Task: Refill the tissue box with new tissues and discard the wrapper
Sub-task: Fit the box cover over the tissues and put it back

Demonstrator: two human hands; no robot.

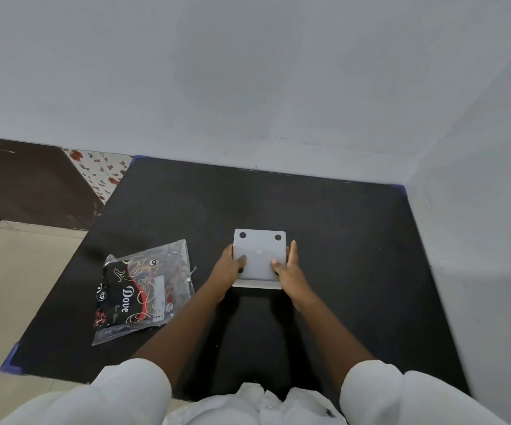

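I have both hands, left hand (pixel 228 266) and right hand (pixel 289 271), closed on the sides of the white tissue box (pixel 259 259) mid-mat. I judge it's the opening step; next, free the lid. The tissue pack (pixel 144 289) lies left.

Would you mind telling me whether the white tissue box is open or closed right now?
Closed, apparently: the flat white panel with two dark holes covers the tissue box, held at its sides by the left hand and right hand. No tissues show.

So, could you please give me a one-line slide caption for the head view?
Both hands, left hand and right hand, grasp the white tissue box on the black mat; the tissue packet lies beside it.
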